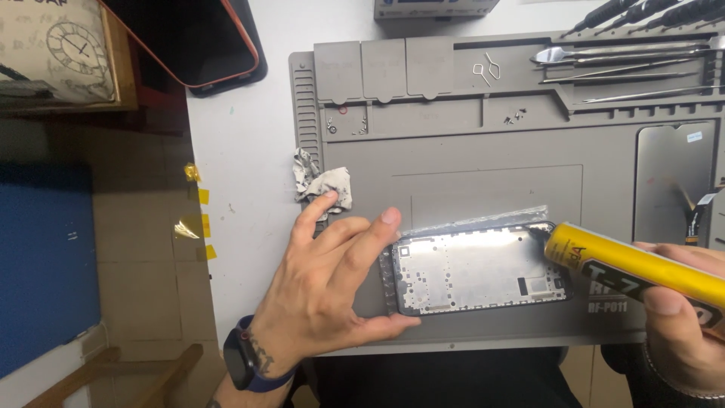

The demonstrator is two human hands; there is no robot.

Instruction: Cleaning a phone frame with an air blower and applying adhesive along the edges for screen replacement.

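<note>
At six o'clock, nearest the viewer, a phone frame (479, 270) is laid flat on the front part of a grey repair mat (483, 143), its bare metal inner side up. At seven o'clock the left hand (325, 291) is spread, its fingers (387, 221) open and resting against the frame's left end, with the thumb pressed at the lower left corner; nothing is gripped. A dark wristwatch (243, 357) is worn on that wrist. At four o'clock the right hand (683, 317) is closed round a yellow glue tube (630, 272) bearing dark print, and the tube's black nozzle is set at the frame's upper right corner. At nine o'clock a crumpled, soiled wipe (325, 185) is seen on the mat's left edge, just beyond the left fingertips. At three o'clock a dark screen panel (671, 181) with a small pale blue sticker lies on the mat. Farther off, at one o'clock, metal tweezers and prying tools (627, 64) are racked. At eleven o'clock a phone in an orange-edged case (200, 41) lies on the white worktop (249, 151).
</note>
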